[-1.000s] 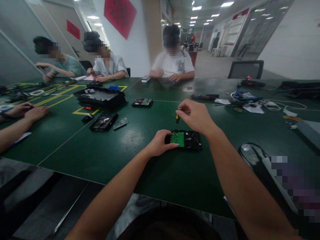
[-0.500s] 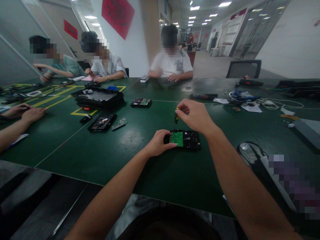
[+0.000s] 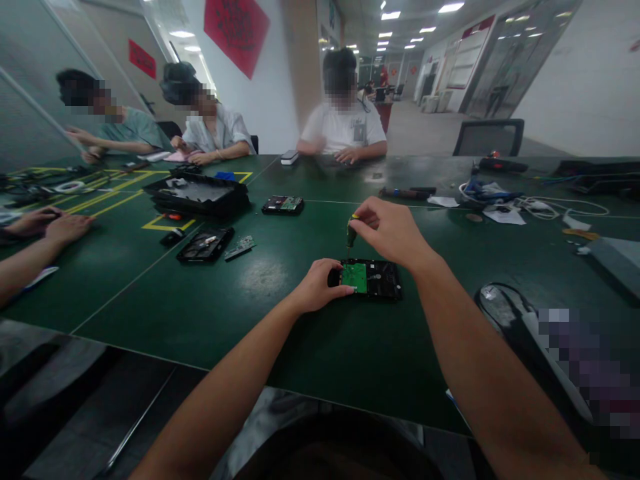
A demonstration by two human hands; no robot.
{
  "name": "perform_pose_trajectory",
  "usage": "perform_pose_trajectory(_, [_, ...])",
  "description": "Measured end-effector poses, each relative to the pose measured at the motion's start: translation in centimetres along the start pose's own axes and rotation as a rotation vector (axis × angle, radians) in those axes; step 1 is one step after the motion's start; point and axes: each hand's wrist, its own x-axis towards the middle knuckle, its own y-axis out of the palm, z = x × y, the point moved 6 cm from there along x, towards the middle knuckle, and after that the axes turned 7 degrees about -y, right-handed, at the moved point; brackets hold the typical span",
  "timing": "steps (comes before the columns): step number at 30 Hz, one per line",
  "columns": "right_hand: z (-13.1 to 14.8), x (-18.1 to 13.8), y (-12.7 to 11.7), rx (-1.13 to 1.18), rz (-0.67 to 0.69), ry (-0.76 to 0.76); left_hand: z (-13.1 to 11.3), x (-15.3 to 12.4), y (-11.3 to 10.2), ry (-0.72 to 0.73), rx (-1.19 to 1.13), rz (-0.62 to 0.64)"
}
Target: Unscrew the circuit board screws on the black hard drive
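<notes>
A black hard drive (image 3: 384,280) with a green circuit board (image 3: 355,278) lies flat on the green table in front of me. My left hand (image 3: 320,287) grips the drive's left end, thumb along the near edge and fingers at the far side. In my right hand (image 3: 387,227) is a screwdriver (image 3: 351,235) with a dark green and yellow handle, held nearly upright by the fingertips. Its shaft points down to the far left corner of the board; whether the tip sits in a screw is too small to tell.
Left of the drive lie a loose circuit board (image 3: 240,248), an opened drive case (image 3: 205,245) and a black tray (image 3: 197,195). Another drive (image 3: 283,205) is farther back. Cables (image 3: 540,205) and a grey box (image 3: 617,263) are at right. Several people sit around the table.
The screwdriver's handle leans slightly more to the left at its lower end. Both my hands and the hard drive stay almost in place. At the far left, a person's raised hand has shifted.
</notes>
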Motion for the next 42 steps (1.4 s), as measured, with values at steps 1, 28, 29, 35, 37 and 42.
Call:
perform_pose_trajectory(1, [0.01, 0.01, 0.02, -0.001, 0.002, -0.001, 0.01, 0.0, 0.01, 0.0, 0.0, 0.001])
perform_pose_trajectory(28, [-0.08, -0.05, -0.1, -0.098, 0.068, 0.018, 0.21, -0.03, 0.11, -0.015, 0.01, 0.001])
perform_pose_trajectory(29, [-0.08, -0.06, -0.03, -0.092, 0.072, 0.02, 0.19, -0.02, 0.12, -0.019, 0.012, 0.0])
perform_pose_trajectory(35, [-0.2, -0.11, 0.33, -0.053, 0.072, 0.027, 0.01, -0.03, 0.07, -0.011, 0.015, -0.028])
perform_pose_trajectory(37, [-0.24, -0.08, 0.34, -0.046, 0.069, 0.028, -0.01, -0.05, 0.11, -0.002, 0.014, -0.035])
perform_pose_trajectory(42, [-0.33, 0.04, 0.29, -0.046, 0.076, 0.033, 0.03, 0.39, 0.37, -0.022, 0.049, -0.055])
